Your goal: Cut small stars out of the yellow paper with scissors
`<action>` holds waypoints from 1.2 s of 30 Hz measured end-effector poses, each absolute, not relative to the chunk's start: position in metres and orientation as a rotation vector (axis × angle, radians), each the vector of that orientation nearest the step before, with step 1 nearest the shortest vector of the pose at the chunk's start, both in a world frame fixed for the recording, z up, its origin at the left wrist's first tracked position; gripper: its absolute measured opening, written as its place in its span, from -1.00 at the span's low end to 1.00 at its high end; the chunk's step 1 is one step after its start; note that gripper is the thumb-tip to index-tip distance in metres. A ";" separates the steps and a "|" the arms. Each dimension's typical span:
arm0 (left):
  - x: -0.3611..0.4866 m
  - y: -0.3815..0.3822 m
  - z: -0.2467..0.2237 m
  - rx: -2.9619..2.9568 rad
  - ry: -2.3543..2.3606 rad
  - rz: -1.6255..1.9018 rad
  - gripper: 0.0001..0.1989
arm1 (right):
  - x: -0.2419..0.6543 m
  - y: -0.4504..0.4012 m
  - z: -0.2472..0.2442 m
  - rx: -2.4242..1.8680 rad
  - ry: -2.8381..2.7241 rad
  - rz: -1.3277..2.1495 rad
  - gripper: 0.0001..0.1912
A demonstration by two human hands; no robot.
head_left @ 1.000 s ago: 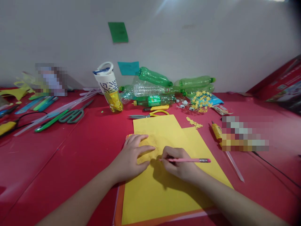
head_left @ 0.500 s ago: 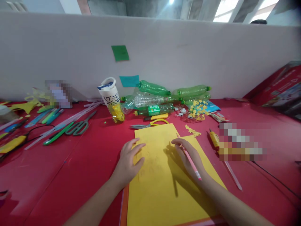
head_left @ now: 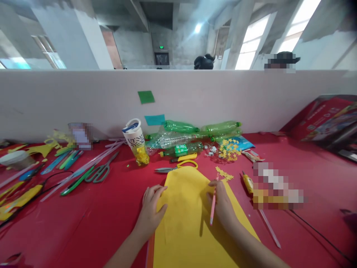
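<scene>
A yellow sheet of paper (head_left: 189, 227) lies in front of me, its far edge bowed and rounded. My left hand (head_left: 152, 210) touches the sheet's left edge, with thumb and forefinger spread apart. Over the right side of the sheet, my right hand (head_left: 223, 208) holds a pink pencil (head_left: 213, 204), its eraser end toward me. The fingers under that hand are partly hidden. Just beyond the paper are scissors with yellow handles (head_left: 178, 167) and small yellow stars (head_left: 224, 174).
Green plastic bottles (head_left: 181, 127) lie along the white partition (head_left: 111, 96), near a white patterned cup (head_left: 134, 137). On the left are grey scissors (head_left: 97, 173), a green cutter (head_left: 78, 181) and straws. A glue gun (head_left: 247, 183) with its cord lies on the right.
My view has tilted upward. The paper's far edge, flat before, is now bowed. The pencil has swung more upright in my right hand, and my left fingers sit closer to the paper's edge.
</scene>
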State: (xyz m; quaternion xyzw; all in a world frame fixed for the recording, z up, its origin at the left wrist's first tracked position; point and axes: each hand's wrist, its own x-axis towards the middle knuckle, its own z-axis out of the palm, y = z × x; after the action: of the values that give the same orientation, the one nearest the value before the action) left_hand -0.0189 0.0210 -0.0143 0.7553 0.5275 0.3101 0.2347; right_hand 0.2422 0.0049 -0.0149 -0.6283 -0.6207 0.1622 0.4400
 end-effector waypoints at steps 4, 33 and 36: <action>-0.012 0.019 -0.008 1.641 1.335 1.110 -0.46 | 0.239 0.002 -0.004 -1.504 -1.449 0.501 -0.82; -0.011 -0.018 -0.015 1.710 1.354 0.819 -0.44 | 0.195 0.123 0.026 -1.934 -2.150 0.349 -0.70; -0.010 -0.017 -0.016 1.549 1.278 0.922 -0.29 | 0.204 0.108 0.020 -1.927 -2.287 0.190 -0.70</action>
State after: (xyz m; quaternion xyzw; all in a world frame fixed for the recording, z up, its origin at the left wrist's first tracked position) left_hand -0.0095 -0.0171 -0.0160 0.6263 0.5165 0.3728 0.4493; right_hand 0.2040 0.1081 0.0204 -0.6412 -0.7613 0.0634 0.0725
